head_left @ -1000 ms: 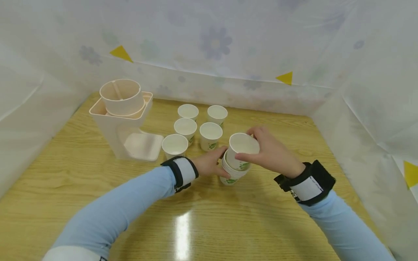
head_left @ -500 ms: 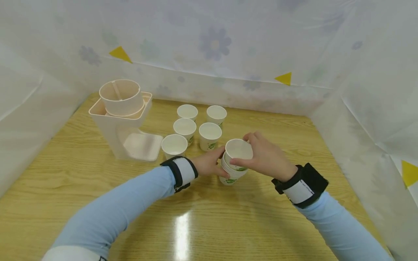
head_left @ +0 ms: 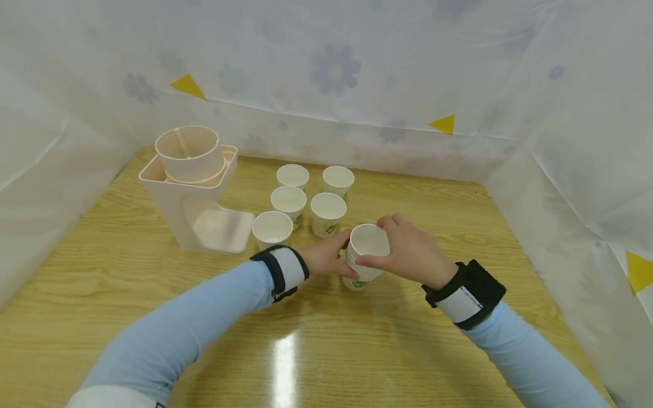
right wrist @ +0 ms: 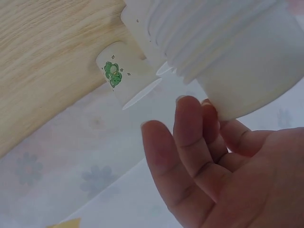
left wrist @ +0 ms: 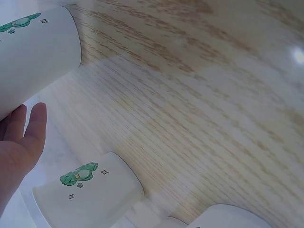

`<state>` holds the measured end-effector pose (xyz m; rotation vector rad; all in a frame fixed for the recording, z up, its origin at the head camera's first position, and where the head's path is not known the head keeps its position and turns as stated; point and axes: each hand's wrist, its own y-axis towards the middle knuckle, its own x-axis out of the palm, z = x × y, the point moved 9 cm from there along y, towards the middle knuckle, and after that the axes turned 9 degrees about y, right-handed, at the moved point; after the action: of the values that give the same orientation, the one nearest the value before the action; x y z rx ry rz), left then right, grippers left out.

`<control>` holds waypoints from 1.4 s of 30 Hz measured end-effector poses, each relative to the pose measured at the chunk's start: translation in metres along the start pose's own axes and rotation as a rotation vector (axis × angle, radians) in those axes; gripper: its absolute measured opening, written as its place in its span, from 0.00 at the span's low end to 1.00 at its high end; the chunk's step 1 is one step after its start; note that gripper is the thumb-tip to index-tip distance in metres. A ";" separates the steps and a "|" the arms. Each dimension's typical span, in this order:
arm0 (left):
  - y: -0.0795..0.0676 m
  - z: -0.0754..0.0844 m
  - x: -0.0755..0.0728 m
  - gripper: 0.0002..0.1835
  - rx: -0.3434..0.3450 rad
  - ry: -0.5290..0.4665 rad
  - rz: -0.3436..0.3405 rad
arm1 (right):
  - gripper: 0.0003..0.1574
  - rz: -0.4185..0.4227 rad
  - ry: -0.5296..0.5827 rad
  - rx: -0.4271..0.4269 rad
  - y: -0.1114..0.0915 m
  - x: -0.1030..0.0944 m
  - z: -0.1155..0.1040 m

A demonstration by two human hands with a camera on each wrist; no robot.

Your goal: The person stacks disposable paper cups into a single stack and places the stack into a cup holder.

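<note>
A stack of nested white paper cups (head_left: 363, 276) with green animal prints stands on the table in the head view. My left hand (head_left: 325, 256) grips it from the left, thumb in front and fingers behind. At the top of the stack, my right hand (head_left: 415, 252) holds the uppermost paper cup (head_left: 369, 241) between thumb and fingers. In the right wrist view, several rims sit close together beside that cup (right wrist: 251, 71). The left wrist view shows the stack's lower wall (left wrist: 38, 57) beside the left fingers (left wrist: 35, 123).
Several single paper cups (head_left: 329, 209) stand upright in two rows behind and left of the stack. A cream dispenser-like appliance (head_left: 178, 209) with a round top and flat base stands at the left. Patterned white sheeting (head_left: 285, 122) encloses the wooden table (head_left: 331, 345).
My right hand has moved down and slightly left, lowering its cup until it nests in the stack. The left hand has stayed on the stack.
</note>
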<state>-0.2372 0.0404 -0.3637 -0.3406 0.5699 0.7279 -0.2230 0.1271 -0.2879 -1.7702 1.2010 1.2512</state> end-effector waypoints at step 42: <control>0.002 -0.007 0.002 0.44 -0.009 0.015 0.017 | 0.63 -0.194 0.431 -0.132 -0.004 0.036 0.032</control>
<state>-0.2402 0.0398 -0.3701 -0.3507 0.5845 0.7447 -0.2261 0.1459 -0.3321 -2.2743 1.1564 0.8783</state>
